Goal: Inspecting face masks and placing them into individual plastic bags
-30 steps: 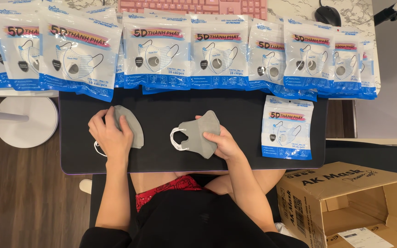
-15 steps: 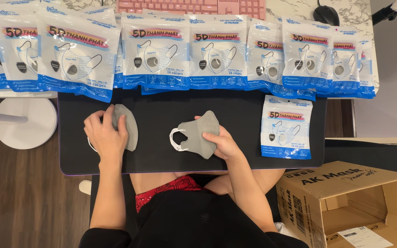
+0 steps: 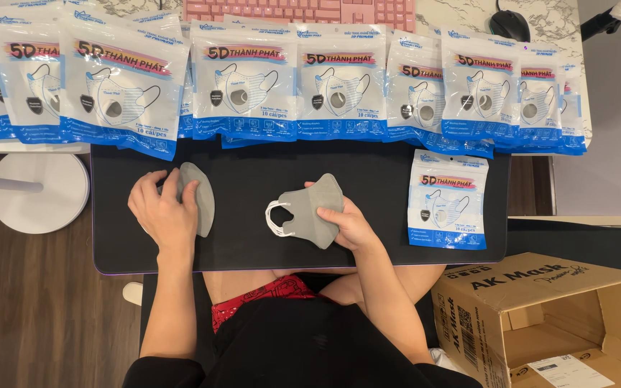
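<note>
Two grey folded face masks lie on a black mat [image 3: 253,162]. My left hand [image 3: 164,213] rests flat on top of the left mask [image 3: 201,194], fingers spread over it. Under the fingers of my right hand [image 3: 350,224] is the right mask stack [image 3: 309,210], whose white ear loops stick out to the left. One blue-and-white mask packet [image 3: 447,200] lies alone on the mat, to the right of my right hand.
A row of several blue-and-white mask packets [image 3: 242,90] lines the mat's far edge. Behind them sit a pink keyboard [image 3: 303,10] and a black mouse [image 3: 509,24]. An open cardboard box [image 3: 555,323] stands at lower right; a white round stool [image 3: 34,190] at left.
My left hand slid slightly left and up with the left mask. My right hand and its masks stayed in place.
</note>
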